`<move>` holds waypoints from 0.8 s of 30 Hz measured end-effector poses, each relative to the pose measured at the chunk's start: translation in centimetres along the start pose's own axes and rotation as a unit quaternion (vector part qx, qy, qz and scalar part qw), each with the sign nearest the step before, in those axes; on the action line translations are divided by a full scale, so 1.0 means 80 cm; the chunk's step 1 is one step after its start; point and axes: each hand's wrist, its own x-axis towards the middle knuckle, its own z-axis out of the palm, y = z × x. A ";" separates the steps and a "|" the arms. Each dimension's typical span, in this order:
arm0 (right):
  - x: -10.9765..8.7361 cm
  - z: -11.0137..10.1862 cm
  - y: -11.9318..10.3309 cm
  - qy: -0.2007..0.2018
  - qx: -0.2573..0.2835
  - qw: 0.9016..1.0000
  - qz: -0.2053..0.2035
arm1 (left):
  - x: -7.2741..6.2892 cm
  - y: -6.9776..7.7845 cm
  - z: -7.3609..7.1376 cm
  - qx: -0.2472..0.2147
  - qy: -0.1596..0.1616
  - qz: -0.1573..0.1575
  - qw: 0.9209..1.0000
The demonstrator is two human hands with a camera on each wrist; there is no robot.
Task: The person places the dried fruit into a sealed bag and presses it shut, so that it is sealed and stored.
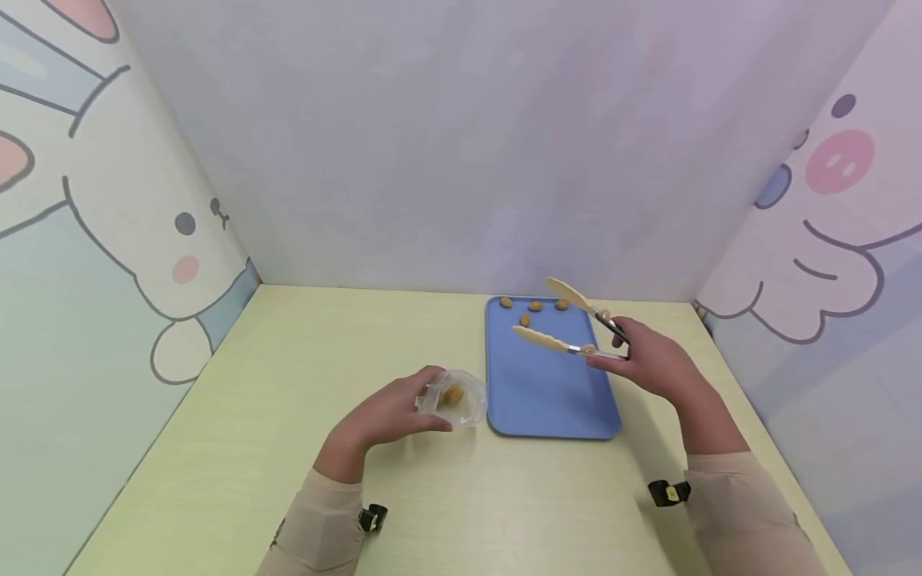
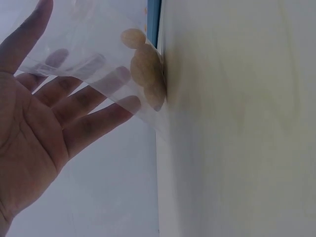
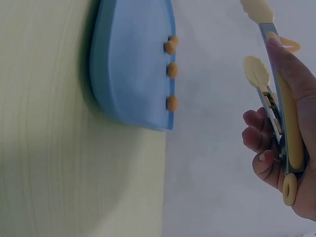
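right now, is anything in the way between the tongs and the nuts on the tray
Nothing visible: the right hand holds the tongs open above the tray, the nuts lie uncovered near its far edge, and the container is left of it.

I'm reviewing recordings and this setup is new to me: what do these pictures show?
No machine here, just a person's bare left hand and right hand. The wide picture comes from a head-worn camera, the others from the left and right wrists. On the pale yellow tabletop lies a blue rectangular tray with four brown oval nuts near its far edge. The left holds a clear plastic bag with more nuts inside; the right holds open metal tongs with cream scalloped tips.
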 end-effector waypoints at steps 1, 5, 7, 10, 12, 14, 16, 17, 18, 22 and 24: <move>0.004 0.001 0.002 -0.005 -0.006 1.000 0.001 | 0.000 0.000 0.000 0.000 0.000 0.000 1.000; 0.020 0.008 0.010 -0.024 -0.024 0.999 0.004 | 0.000 0.002 -0.001 0.000 -0.002 -0.002 1.000; 0.027 0.012 0.013 -0.033 -0.028 0.999 0.001 | -0.001 0.003 -0.001 0.000 -0.003 -0.002 1.000; 0.038 0.017 0.016 -0.045 -0.027 0.999 0.000 | -0.001 0.004 -0.001 -0.001 -0.003 -0.001 1.000; 0.044 0.020 0.016 -0.053 -0.031 0.998 0.002 | -0.001 0.004 -0.001 -0.002 -0.003 -0.001 1.000; 0.050 0.022 0.016 -0.061 -0.035 0.998 0.002 | -0.001 0.004 -0.001 -0.004 -0.003 0.000 1.000; 0.055 0.023 0.015 -0.069 -0.042 0.997 0.001 | -0.001 0.004 -0.001 -0.006 -0.004 0.000 1.000; 0.058 0.023 0.015 -0.073 -0.047 0.996 0.000 | -0.001 0.003 -0.001 -0.006 -0.005 0.000 1.000; 0.060 0.023 0.014 -0.075 -0.050 0.996 -0.002 | -0.001 0.003 -0.001 -0.007 -0.005 0.000 1.000; 0.068 0.023 0.017 -0.087 -0.059 0.994 -0.008 | -0.001 0.004 -0.001 -0.007 -0.005 -0.001 1.000; 0.071 0.024 0.020 -0.089 -0.062 0.994 -0.012 | -0.001 0.004 -0.001 -0.006 -0.005 -0.001 1.000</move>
